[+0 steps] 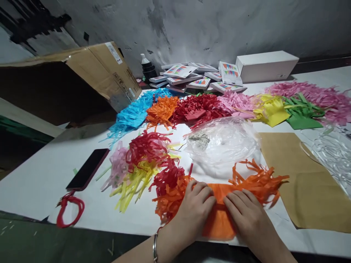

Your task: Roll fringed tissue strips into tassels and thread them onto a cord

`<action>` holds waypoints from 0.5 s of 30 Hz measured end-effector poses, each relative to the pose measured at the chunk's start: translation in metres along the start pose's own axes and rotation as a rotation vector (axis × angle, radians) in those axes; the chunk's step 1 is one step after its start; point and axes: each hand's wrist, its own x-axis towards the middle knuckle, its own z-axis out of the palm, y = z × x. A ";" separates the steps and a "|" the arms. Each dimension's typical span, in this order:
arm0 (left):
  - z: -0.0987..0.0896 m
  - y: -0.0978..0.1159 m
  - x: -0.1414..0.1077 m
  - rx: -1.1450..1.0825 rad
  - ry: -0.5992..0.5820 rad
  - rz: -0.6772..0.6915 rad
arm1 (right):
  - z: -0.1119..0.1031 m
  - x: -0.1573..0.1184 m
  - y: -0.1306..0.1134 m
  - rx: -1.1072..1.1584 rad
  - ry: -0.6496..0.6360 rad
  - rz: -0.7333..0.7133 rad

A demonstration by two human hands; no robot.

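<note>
Orange tissue paper (219,226) with a plain middle lies at the table's front edge, its cut fringes spreading out to both sides. My left hand (196,206) and my right hand (246,212) grip its middle side by side, fingers curled over a crease; the thumbs are mostly hidden. Left of my left hand, fringed bunches of red tissue paper (148,149), yellow tissue paper (137,179) and pink tissue paper (119,164) lie in a heap, touching the orange fringe. Just beyond my hands rests a clear plastic bag (227,140) with a bundle of twisted cord inside.
Fringed tissue bunches, including a blue one (134,111) and a green one (303,115), line the back. Behind them are flat printed packs (181,71) and a white box (265,65). A carton (101,69), a phone (88,170) and brown paper (309,190) flank the work.
</note>
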 end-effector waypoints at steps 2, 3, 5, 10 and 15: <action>-0.001 -0.003 -0.005 -0.023 -0.017 -0.005 | -0.001 -0.004 0.002 0.013 -0.046 -0.007; -0.001 -0.004 -0.007 -0.022 -0.031 -0.021 | -0.002 -0.006 0.003 0.019 -0.064 0.006; -0.003 -0.006 -0.008 0.009 -0.078 -0.095 | -0.003 -0.007 0.006 0.022 -0.086 0.058; -0.006 -0.006 0.009 0.161 -0.220 -0.300 | -0.001 0.002 0.011 -0.100 -0.140 0.190; -0.007 -0.007 0.030 0.238 -0.308 -0.376 | 0.004 0.012 0.015 -0.284 -0.184 0.231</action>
